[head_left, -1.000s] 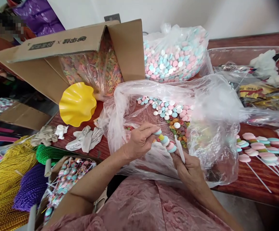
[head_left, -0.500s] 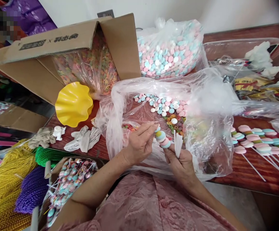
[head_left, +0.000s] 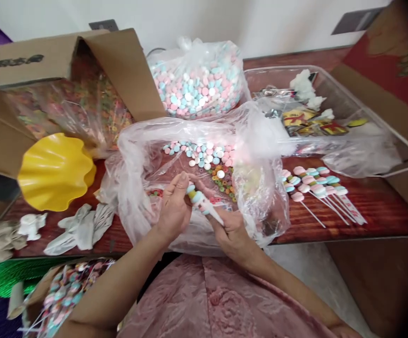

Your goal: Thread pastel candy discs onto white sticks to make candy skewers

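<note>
Between my two hands is a candy skewer [head_left: 196, 196], with pale blue, olive-yellow and pink pieces stacked together. My left hand [head_left: 175, 209] is closed at its upper end, thumb and fingers pinched close to the top pieces. My right hand [head_left: 234, 236] is closed at the lower end and also grips a bundle of white sticks [head_left: 213, 212], which lies slantwise over the skewer and hides part of it. Beneath both hands, a clear plastic bag [head_left: 133, 145] lies spread out with loose pink, blue and white candies [head_left: 207, 154] and small colored rings [head_left: 225, 185] on it.
Finished-looking candy skewers [head_left: 318, 183] lie on the red-brown table [head_left: 383, 202] at right. Behind stand a full candy bag [head_left: 200, 84], a clear bin [head_left: 334, 75] and a cardboard box [head_left: 126, 70]. A yellow wavy bowl [head_left: 54, 171] and crumpled gloves [head_left: 84, 227] sit left.
The view has swung right, so the table's things appear farther left. The white sticks have tipped from upright to slanting across the candy skewer. Both hands keep their hold.
</note>
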Demonstrator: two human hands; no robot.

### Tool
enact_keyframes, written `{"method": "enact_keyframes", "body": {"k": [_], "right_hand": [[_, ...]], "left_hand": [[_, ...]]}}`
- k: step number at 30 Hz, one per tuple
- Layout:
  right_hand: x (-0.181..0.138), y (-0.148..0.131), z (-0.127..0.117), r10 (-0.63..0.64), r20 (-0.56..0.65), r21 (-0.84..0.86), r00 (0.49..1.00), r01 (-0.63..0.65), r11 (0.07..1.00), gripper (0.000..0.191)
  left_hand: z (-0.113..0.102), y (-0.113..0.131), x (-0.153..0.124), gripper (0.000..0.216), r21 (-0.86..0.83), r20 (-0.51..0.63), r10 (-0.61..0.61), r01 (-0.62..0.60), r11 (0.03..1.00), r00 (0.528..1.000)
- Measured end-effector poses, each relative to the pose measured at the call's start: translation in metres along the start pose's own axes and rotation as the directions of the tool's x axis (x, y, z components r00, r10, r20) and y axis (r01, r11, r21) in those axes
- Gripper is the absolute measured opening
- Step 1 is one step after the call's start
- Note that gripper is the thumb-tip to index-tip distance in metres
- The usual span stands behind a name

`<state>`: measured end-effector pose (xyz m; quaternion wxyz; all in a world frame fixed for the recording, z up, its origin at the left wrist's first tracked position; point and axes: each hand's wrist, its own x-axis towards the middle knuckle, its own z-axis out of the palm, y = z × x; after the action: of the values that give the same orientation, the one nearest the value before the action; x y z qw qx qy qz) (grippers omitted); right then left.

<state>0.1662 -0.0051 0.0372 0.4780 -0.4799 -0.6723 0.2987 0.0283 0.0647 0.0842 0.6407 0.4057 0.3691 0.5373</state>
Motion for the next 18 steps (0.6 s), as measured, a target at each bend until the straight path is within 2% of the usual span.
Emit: {"method": "enact_keyframes", "body": {"k": [5,7,9,10,11,12,13,15,16,17,18], "right_hand": [[0.0,0.0,0.008,0.0,-0.057,0.051,0.998,0.003,0.999,0.03],[-0.005,-0.001,0.002,0.022,-0.056,0.079,0.998,-0.018,0.997,0.031],[-0.014,-0.002,-0.016,0.064,-0.068,0.056,0.996,-0.06,0.997,0.032],[-0.021,-0.001,-0.031,0.095,-0.107,0.016,0.99,-0.094,0.995,0.031],[-0.027,0.002,-0.05,0.101,-0.206,-0.037,0.973,-0.11,0.993,0.029],[-0.034,0.006,-0.071,0.098,-0.364,-0.097,0.926,-0.142,0.985,0.023],[-0.039,0.013,-0.093,0.101,-0.516,-0.152,0.851,-0.207,0.966,0.016],[-0.046,0.032,-0.133,0.114,-0.753,-0.228,0.648,-0.42,0.878,0.016],[-0.048,0.044,-0.148,0.186,-0.759,-0.254,0.624,-0.547,0.797,0.02],[-0.048,0.058,-0.16,0.256,-0.748,-0.255,0.613,-0.621,0.741,0.021],[-0.048,0.072,-0.167,0.34,-0.699,-0.255,0.629,-0.664,0.703,0.021]], "left_hand": [[0.027,-0.014,-0.005,0.042,-0.025,-0.029,0.021,-0.022,0.999,0.999],[0.032,-0.018,-0.006,0.039,-0.041,-0.015,0.028,-0.029,0.999,0.999],[0.03,-0.018,-0.005,0.037,-0.051,0.026,0.025,-0.024,0.998,0.999],[0.025,-0.016,-0.005,0.042,-0.041,0.056,0.029,-0.027,0.999,0.998],[0.018,-0.014,-0.005,0.049,-0.011,0.084,0.042,-0.041,0.999,0.996],[0.008,-0.011,-0.006,0.055,0.051,0.108,0.054,-0.06,0.997,0.993],[-0.002,-0.008,-0.008,0.057,0.144,0.128,0.061,-0.079,0.986,0.99],[-0.024,-0.004,-0.014,0.049,0.376,0.171,0.035,-0.098,0.921,0.985],[-0.034,-0.005,-0.017,0.042,0.487,0.186,0.002,-0.094,0.868,0.983],[-0.042,-0.006,-0.022,0.036,0.58,0.198,-0.031,-0.092,0.809,0.98],[-0.047,-0.009,-0.026,0.032,0.655,0.211,-0.046,-0.106,0.748,0.976]]}}
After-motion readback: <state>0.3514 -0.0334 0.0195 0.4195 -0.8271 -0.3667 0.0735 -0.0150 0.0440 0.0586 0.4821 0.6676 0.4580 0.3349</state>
